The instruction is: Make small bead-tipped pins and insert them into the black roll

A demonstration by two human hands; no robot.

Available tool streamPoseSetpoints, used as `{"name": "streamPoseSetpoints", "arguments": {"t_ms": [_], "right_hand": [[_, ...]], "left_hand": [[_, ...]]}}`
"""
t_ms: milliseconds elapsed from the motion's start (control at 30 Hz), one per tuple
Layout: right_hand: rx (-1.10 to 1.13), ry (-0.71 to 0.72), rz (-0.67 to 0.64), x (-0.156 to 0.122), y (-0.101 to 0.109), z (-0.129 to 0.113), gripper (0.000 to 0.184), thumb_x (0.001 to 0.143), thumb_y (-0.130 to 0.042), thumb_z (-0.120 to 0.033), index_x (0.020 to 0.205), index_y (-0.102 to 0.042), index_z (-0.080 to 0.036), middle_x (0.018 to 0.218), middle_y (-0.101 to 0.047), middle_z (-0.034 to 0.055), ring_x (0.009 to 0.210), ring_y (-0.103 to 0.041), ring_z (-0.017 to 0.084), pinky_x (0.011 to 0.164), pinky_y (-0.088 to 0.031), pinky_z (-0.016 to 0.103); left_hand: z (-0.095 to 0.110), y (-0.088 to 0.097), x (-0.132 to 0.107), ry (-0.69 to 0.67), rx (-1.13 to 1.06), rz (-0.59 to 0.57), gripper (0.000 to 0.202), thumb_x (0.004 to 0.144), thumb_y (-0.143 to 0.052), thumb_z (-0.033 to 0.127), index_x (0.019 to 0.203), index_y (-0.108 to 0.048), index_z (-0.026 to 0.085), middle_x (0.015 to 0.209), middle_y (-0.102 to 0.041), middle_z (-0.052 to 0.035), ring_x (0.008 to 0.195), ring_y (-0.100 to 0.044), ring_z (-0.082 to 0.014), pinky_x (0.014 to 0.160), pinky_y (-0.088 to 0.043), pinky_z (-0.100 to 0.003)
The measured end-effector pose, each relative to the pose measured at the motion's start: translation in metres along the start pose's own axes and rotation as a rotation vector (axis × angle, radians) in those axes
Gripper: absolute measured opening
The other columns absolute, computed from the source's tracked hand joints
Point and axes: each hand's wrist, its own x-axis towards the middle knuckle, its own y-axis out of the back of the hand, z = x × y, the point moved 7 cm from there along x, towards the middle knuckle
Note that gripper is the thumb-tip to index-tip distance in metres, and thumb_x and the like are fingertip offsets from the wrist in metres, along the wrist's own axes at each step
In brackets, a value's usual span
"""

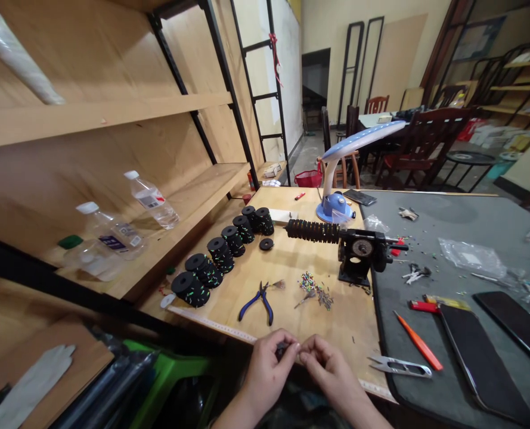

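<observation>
At the table's front edge my left hand point(268, 368) is closed, its fingertips pinched around something small; a dark bit shows inside the curl of the fingers. Right beside it, fingertips nearly touching, my right hand point(328, 364) is also closed in a pinch, and what it holds is too small to name. Just beyond lie blue-handled pliers point(256, 305), their jaws apart. To their right are a heap of small coloured beads point(308, 280) and a cluster of tiny metal pieces point(325, 298). A small bundle of fine strands point(277, 285) lies near the plier tips.
Black foam spools point(220, 255) line the left side. A black winding device point(360, 253) carries a row of black discs point(313, 230). Behind it stands a blue lamp point(334, 205). On the grey mat point(408, 238) lie thread snips point(401, 366), an orange tool point(419, 341) and a phone point(482, 360).
</observation>
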Motion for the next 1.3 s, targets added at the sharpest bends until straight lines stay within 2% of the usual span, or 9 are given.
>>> {"name": "streamPoseSetpoints", "arguments": {"t_ms": [133,267,400,567,800,900,1000,1167,1300], "right_hand": [[-0.048,0.024,0.06,-0.001,0.008,0.014,0.031,0.079,-0.059,-0.044,0.064,-0.049,-0.019,0.054,-0.035,-0.0083,0.053,-0.033,0.01,0.052,-0.026,0.024],[0.117,-0.028,0.137,-0.001,0.021,0.031,0.04,0.076,-0.061,-0.057,0.066,-0.049,-0.02,0.05,-0.027,-0.011,0.047,-0.023,0.008,0.046,-0.018,0.023],[0.288,-0.093,0.167,0.0,0.027,0.049,0.05,0.067,-0.064,-0.068,0.067,-0.047,-0.021,0.045,-0.024,-0.0133,0.041,-0.017,0.006,0.042,-0.012,0.021],[0.38,-0.111,0.203,-0.003,0.027,0.054,0.053,0.062,-0.068,-0.07,0.067,-0.047,-0.021,0.042,-0.024,-0.0142,0.037,-0.017,0.004,0.039,-0.009,0.02],[0.482,-0.123,0.324,-0.013,0.033,0.051,0.054,0.06,-0.071,-0.068,0.067,-0.045,-0.021,0.043,-0.02,-0.0154,0.038,-0.013,0.002,0.04,-0.006,0.019],[0.513,-0.122,0.321,-0.013,0.033,0.051,0.053,0.061,-0.072,-0.067,0.068,-0.046,-0.021,0.042,-0.019,-0.0158,0.037,-0.012,0.002,0.04,-0.005,0.019],[0.509,-0.125,0.317,-0.011,0.032,0.052,0.051,0.062,-0.072,-0.065,0.068,-0.046,-0.021,0.043,-0.02,-0.0157,0.037,-0.013,0.002,0.04,-0.006,0.018],[0.49,-0.137,0.232,-0.006,0.025,0.056,0.054,0.061,-0.07,-0.069,0.069,-0.047,-0.021,0.04,-0.023,-0.0155,0.035,-0.015,0.003,0.038,-0.008,0.019],[0.424,-0.115,0.214,-0.006,0.023,0.055,0.054,0.059,-0.071,-0.069,0.066,-0.051,-0.019,0.04,-0.028,-0.0136,0.036,-0.018,0.003,0.038,-0.009,0.02]], "left_hand": [[-0.004,0.017,0.009,-0.077,0.194,0.034,0.022,0.088,-0.052,0.03,0.074,-0.064,0.017,0.064,-0.063,-0.0013,0.059,-0.057,-0.0152,0.056,-0.041,-0.022],[-0.018,0.067,0.036,-0.142,0.506,0.196,0.025,0.092,-0.043,0.031,0.083,-0.064,0.019,0.08,-0.068,-0.0058,0.075,-0.064,-0.0198,0.069,-0.047,-0.028],[-0.047,0.111,0.068,-0.007,0.795,0.265,0.019,0.088,-0.047,0.028,0.089,-0.064,0.018,0.092,-0.069,-0.0106,0.087,-0.065,-0.0256,0.076,-0.048,-0.034],[-0.057,0.113,0.087,0.025,0.847,0.212,0.022,0.083,-0.056,0.027,0.101,-0.064,0.017,0.1,-0.071,-0.0116,0.09,-0.067,-0.0252,0.076,-0.048,-0.032],[-0.028,0.107,0.091,0.005,0.878,0.244,0.022,0.084,-0.053,0.026,0.097,-0.067,0.015,0.096,-0.071,-0.0141,0.094,-0.064,-0.0295,0.08,-0.047,-0.037],[-0.007,0.094,0.081,-0.057,0.795,0.262,0.022,0.086,-0.051,0.029,0.094,-0.067,0.017,0.095,-0.071,-0.0112,0.094,-0.063,-0.0273,0.081,-0.047,-0.035],[0.004,0.057,0.062,-0.079,0.36,0.153,0.021,0.083,-0.055,0.034,0.088,-0.068,0.019,0.079,-0.069,-0.0053,0.067,-0.062,-0.0196,0.062,-0.047,-0.028],[-0.003,-0.018,0.027,0.131,-0.288,-0.081,0.02,0.075,-0.068,0.034,0.083,-0.066,0.015,0.079,-0.067,-0.0046,0.073,-0.06,-0.0171,0.067,-0.046,-0.025],[-0.014,-0.043,0.014,0.263,-0.522,-0.104,0.026,0.072,-0.071,0.038,0.08,-0.065,0.014,0.072,-0.063,-0.0018,0.066,-0.055,-0.0136,0.058,-0.041,-0.021]]}}
